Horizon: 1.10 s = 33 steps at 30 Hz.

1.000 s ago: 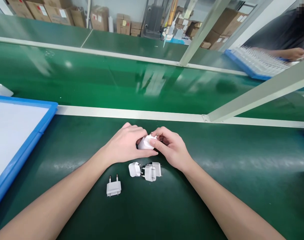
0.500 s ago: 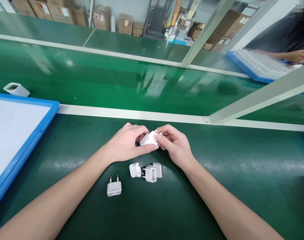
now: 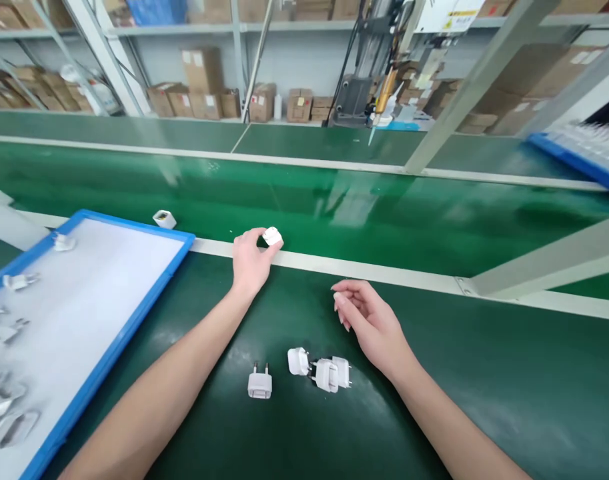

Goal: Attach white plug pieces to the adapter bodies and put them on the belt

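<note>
My left hand (image 3: 251, 261) reaches over the pale rail at the green belt's near edge and pinches a small white plug charger (image 3: 273, 236) between thumb and fingers. My right hand (image 3: 371, 323) hovers over the dark green tabletop, fingers loosely curled and apart, nothing visible in them. Below the hands lies a white two-pin plug head (image 3: 260, 385) with its pins pointing away from me. Right of it, several more white plug heads sit close together, among them a rounded one (image 3: 298, 361) and a boxy one (image 3: 327, 375).
A blue-rimmed white tray (image 3: 129, 260) at left holds several white plug pieces (image 3: 17, 281). A white charger housing (image 3: 165, 219) stands on the belt (image 3: 209, 193) behind it. A slanted pale post (image 3: 549, 257) rises at right. Farther back are another blue tray (image 3: 579, 157) and shelved boxes (image 3: 204, 73).
My left hand has carried the charger forward and left to the belt's edge. My right hand has let go of it and opened. The view has shifted left and up, showing more of the tray.
</note>
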Each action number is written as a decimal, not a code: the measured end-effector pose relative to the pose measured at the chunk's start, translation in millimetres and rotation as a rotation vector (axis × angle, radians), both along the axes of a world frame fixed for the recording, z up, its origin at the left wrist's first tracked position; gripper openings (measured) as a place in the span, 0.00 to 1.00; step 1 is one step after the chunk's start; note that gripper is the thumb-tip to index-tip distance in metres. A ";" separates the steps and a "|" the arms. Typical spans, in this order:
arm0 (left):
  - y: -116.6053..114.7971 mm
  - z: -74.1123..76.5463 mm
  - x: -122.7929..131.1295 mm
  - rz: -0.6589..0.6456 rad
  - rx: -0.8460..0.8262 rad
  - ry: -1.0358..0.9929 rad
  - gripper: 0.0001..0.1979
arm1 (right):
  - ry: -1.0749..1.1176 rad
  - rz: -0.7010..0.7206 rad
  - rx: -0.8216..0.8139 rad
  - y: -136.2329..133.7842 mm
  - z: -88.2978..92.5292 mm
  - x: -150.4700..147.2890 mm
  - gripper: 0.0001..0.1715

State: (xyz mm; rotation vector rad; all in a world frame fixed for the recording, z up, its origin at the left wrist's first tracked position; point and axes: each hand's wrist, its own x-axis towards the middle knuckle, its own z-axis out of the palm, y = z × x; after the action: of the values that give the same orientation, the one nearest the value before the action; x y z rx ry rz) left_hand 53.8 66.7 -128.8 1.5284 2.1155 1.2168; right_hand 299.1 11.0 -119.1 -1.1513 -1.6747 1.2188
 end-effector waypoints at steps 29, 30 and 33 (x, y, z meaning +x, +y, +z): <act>-4.4 63.3 -51.7 -0.341 -0.376 0.586 0.23 | -0.212 0.307 0.209 2.1 4.2 18.8 0.14; -12.3 62.2 -34.9 -0.470 -0.340 0.559 0.22 | -0.210 0.282 0.202 3.7 4.0 20.1 0.15; -35.9 52.4 9.6 -0.855 -0.202 0.371 0.18 | -0.207 0.242 0.191 7.0 3.8 22.9 0.15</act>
State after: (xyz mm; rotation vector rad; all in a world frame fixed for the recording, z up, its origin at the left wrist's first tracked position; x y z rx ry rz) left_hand 63.5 30.7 -76.4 2.3066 1.3754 0.4270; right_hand 322.0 17.9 -115.3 -1.0061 -2.0868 1.0815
